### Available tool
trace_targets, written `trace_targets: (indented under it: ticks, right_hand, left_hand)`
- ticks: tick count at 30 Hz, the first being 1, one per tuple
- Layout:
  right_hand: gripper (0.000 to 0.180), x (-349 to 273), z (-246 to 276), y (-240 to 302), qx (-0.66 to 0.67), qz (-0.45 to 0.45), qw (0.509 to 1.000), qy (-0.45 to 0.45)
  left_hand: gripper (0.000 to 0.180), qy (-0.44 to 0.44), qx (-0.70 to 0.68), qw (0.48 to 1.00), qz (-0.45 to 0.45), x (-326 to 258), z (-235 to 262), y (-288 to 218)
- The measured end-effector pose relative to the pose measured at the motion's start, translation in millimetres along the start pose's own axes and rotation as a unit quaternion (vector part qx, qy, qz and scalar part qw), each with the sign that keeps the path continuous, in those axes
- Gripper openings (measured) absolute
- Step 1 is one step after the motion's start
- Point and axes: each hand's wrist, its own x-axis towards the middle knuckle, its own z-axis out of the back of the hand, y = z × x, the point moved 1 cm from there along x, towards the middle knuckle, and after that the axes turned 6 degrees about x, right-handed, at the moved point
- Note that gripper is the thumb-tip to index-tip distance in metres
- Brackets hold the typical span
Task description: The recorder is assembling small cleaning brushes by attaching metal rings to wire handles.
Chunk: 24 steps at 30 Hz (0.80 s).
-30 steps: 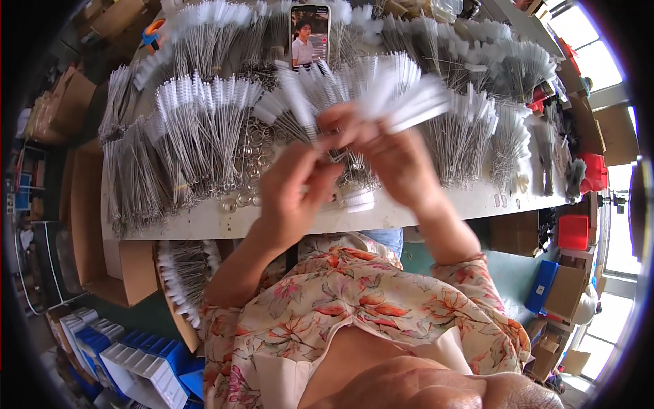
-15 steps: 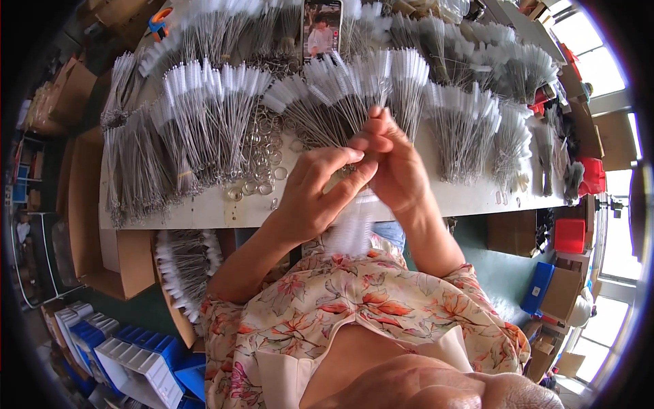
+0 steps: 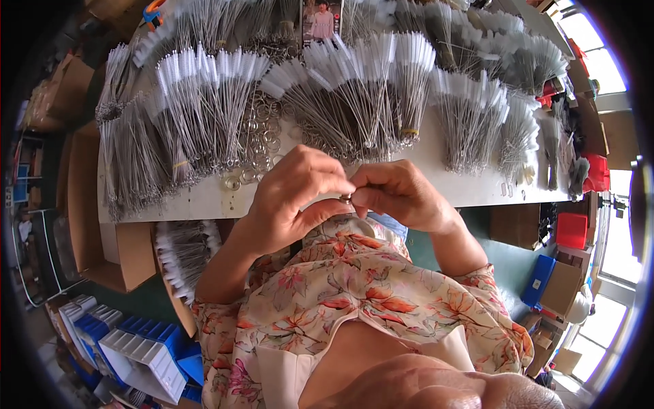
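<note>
My left hand (image 3: 293, 198) and my right hand (image 3: 402, 194) meet just over the near edge of the white table (image 3: 204, 199). Their fingertips pinch a small metal ring (image 3: 346, 198) between them. Just beyond the hands lies a fanned bundle of thin wire brushes with white bristle tips (image 3: 361, 88). A scatter of loose metal rings (image 3: 257, 140) lies on the table to the left of my left hand.
Several more bundles of wire brushes cover the table, left (image 3: 197, 109) and right (image 3: 477, 116). A phone (image 3: 321, 20) stands at the far edge. Cardboard boxes (image 3: 88, 204) sit on the left, one holding brushes (image 3: 184, 252). Blue bins (image 3: 143, 341) and red bins (image 3: 572, 228) stand around.
A second ago both hands held up a fanned bundle of brushes. The bundle now lies on the table and the hands have dropped toward my chest, pinching a small ring.
</note>
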Motion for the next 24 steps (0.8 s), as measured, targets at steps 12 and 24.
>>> trace_targets:
  ticks: [12, 24]
  right_hand:
    - [0.011, -66.5, 59.4, -46.7, -0.504, -0.110, 0.855, -0.050]
    - [0.005, 6.3, -36.4, -76.5, -0.265, 0.152, 0.947, -0.101]
  left_hand:
    - [0.021, -0.137, 0.111, 0.956, 0.233, -56.8, 3.9, 13.4]
    - [0.007, -0.034, 0.281, 0.890, 0.358, -105.4, -11.8, 31.0]
